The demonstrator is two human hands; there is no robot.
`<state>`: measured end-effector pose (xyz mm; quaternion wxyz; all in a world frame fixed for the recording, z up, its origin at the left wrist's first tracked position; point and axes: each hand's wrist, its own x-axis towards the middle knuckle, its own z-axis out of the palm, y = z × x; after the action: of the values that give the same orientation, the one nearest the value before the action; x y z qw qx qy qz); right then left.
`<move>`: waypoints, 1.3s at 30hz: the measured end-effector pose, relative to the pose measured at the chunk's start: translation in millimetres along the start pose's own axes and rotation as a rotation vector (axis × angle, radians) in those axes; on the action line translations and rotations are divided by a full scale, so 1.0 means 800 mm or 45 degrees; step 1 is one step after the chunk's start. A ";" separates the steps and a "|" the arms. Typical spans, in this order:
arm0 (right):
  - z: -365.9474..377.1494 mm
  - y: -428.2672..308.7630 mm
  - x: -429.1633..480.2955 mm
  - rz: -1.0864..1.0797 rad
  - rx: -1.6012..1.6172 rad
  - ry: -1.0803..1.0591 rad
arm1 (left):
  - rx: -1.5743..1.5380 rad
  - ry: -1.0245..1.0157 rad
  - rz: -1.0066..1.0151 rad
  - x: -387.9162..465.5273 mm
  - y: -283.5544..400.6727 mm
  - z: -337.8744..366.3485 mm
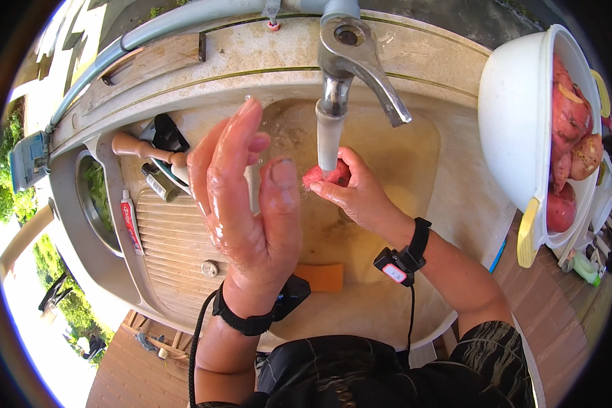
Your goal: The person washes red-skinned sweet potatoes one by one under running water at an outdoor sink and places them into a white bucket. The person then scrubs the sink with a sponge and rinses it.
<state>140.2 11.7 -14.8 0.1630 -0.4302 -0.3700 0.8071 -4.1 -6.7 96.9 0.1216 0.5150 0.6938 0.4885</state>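
My right hand (364, 199) grips a small red-skinned sweet potato (313, 177) beneath the metal faucet (335, 94). A whitish column of water runs from the spout onto it, and drops splash around. Raised nearer the camera, my left hand (247, 209) is wet and holds nothing, its thumb apart from the fingers. Below both hands is the stained sink basin (403, 148), with shallow brownish water over its floor. An orange rectangular pad (329, 278) lies toward the basin's front, partly hidden by the left wrist's black strapped device.
A white basin (515, 127) with yellow handles holds several sweet potatoes (568, 127) at right. Left are a ribbed drainboard (178, 239), toothpaste tube (131, 219), small bottle (159, 182), wooden-handled tool (140, 148) and metal bowl of greens (99, 199). A pipe (194, 18) crosses behind.
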 end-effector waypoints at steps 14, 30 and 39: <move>-0.007 -0.088 -0.186 -0.406 -0.588 0.233 | 0.213 -0.418 0.410 0.071 0.055 0.002; -0.104 -0.243 -0.262 -1.142 -0.827 1.235 | 0.485 -1.144 -0.179 -0.199 0.073 -0.184; -0.123 -0.222 -0.250 -0.977 -1.540 1.351 | 0.558 -1.015 -0.213 -0.211 0.090 -0.206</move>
<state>325.9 59.6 196.1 0.3170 -0.6063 -0.7271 0.0581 2.4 -238.9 179.5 0.3062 0.6183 0.7191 0.0828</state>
